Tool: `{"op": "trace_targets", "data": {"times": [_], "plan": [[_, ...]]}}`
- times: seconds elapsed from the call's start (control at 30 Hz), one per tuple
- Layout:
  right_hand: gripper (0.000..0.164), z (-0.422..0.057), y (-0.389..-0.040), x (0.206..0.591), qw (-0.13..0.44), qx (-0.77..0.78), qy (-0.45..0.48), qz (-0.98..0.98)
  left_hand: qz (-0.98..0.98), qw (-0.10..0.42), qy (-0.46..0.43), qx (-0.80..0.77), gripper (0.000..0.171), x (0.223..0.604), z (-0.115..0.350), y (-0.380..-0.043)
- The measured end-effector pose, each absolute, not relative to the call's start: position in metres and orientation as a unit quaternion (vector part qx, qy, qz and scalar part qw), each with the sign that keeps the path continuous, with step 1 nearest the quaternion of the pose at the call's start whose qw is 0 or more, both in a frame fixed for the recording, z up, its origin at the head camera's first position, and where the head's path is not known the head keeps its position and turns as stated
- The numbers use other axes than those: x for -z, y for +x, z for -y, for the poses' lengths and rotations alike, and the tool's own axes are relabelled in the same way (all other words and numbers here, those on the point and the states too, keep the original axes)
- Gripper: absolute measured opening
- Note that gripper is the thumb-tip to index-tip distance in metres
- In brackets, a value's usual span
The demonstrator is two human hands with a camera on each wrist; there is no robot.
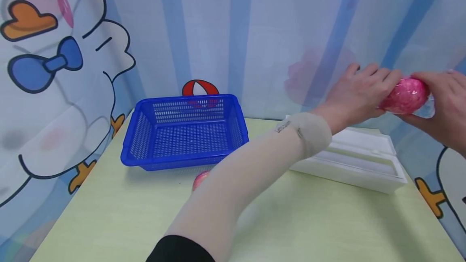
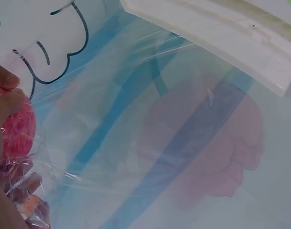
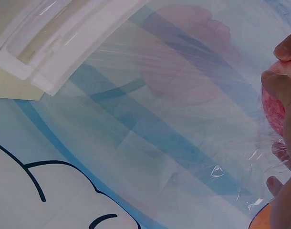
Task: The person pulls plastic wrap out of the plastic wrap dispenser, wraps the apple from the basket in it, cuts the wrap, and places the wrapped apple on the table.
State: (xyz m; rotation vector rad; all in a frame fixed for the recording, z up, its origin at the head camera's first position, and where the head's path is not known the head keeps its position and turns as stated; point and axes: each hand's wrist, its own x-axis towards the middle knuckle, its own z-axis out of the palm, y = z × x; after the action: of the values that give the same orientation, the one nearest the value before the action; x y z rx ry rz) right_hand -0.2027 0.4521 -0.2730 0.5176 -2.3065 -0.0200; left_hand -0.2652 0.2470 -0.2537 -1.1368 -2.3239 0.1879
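My left hand [image 1: 358,92] and right hand [image 1: 445,100] grip a round, streaked pink-red apple [image 1: 407,96] between them, raised at the right. Clear cling film [image 2: 98,138] covers the apple and stretches as a wide sheet toward a long white cling film dispenser [image 1: 349,169] on the table. In the right wrist view, the film [image 3: 183,109] spans from the dispenser [image 3: 55,43] to the wrapped apple [image 3: 274,105], with wrinkles gathered near the fingers. Palms and some fingertips are hidden. Another pink-red apple [image 1: 199,180] lies on the table, partly covered by my left sleeve.
A blue perforated plastic basket [image 1: 182,160] stands at the back left of the pale green table [image 1: 120,213]. Behind rises a blue-and-white cartoon cloth [image 1: 211,31]. My left forearm, in a beige sleeve [image 1: 240,181], reaches across the table's middle.
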Motion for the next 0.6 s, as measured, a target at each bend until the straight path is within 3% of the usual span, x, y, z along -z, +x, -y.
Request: {"op": "trace_targets", "data": {"times": [0.03,0.1,0.17,0.2,0.27,0.33,0.6], "plan": [[0.098,-0.454,-0.201,0.273,0.381,0.000,0.215,0.899,0.861,0.272,-0.424,-0.072,0.077,0.253,-0.246,-0.262],[0.089,-0.456,-0.197,0.275,0.383,-0.014,0.234,0.894,0.856,0.278,-0.430,-0.077,0.077,0.252,-0.244,-0.256],[0.060,-0.458,-0.191,0.278,0.385,-0.021,0.245,0.889,0.849,0.284,-0.437,-0.083,0.077,0.253,-0.241,-0.249],[0.062,-0.458,-0.187,0.281,0.385,-0.026,0.249,0.888,0.847,0.284,-0.441,-0.088,0.078,0.254,-0.240,-0.245],[0.081,-0.456,-0.177,0.286,0.384,-0.037,0.251,0.888,0.843,0.280,-0.449,-0.097,0.079,0.255,-0.237,-0.235],[0.109,-0.455,-0.167,0.292,0.383,-0.042,0.252,0.888,0.842,0.267,-0.457,-0.103,0.081,0.257,-0.233,-0.225],[0.115,-0.443,-0.125,0.318,0.355,-0.057,0.237,0.902,0.836,0.247,-0.478,-0.107,0.084,0.277,-0.218,-0.185]]}}
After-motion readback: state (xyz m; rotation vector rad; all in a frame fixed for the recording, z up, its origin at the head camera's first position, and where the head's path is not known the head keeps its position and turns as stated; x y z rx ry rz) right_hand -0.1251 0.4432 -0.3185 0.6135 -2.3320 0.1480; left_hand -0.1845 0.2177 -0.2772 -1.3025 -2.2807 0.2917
